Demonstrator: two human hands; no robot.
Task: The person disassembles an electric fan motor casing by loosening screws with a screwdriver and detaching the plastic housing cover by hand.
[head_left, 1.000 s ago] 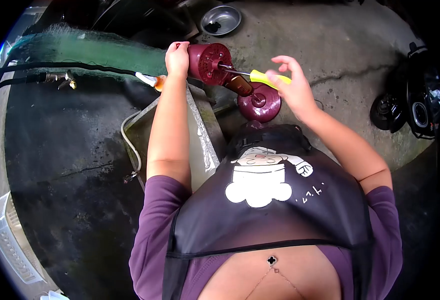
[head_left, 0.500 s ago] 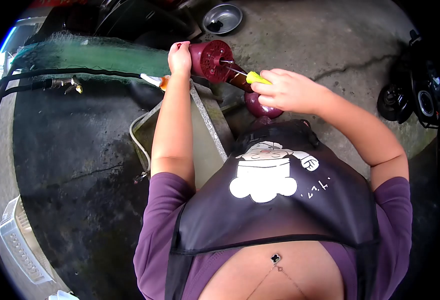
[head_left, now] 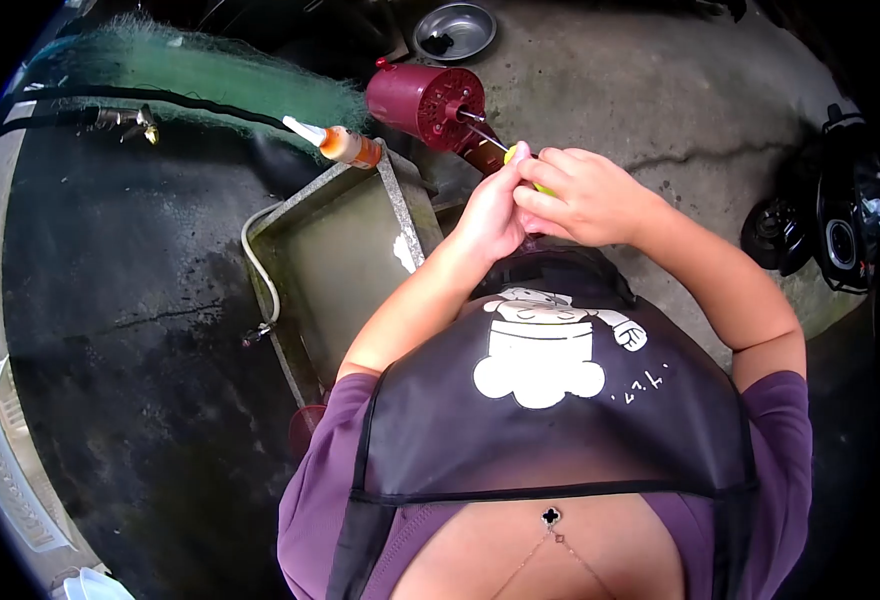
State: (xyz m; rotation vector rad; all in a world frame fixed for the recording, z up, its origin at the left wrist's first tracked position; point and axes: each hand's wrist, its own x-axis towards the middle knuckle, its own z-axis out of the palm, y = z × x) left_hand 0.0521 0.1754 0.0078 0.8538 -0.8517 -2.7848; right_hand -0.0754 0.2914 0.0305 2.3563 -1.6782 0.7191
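My right hand [head_left: 592,198] is closed round the yellow-green handle of a screwdriver [head_left: 489,138]. Close against it, my left hand [head_left: 492,212] has its fingers at the front of the same handle. The thin shaft points up and left, its tip near the metal spindle at the centre of a dark red cylindrical machine housing [head_left: 407,102]. That housing lies on its side, its perforated round end turned toward my hands. Its lower parts are partly hidden behind my fingers.
A bottle with a white nozzle [head_left: 348,147] rests on the corner of a stone basin [head_left: 397,205] holding murky water. Green netting [head_left: 210,85] and a black hose [head_left: 175,98] lie at left. A metal bowl [head_left: 472,38] sits on the concrete floor behind.
My left hand has let go of the red housing and come down to the right, joining my right hand at the screwdriver. The bottle on the basin corner now shows fully.
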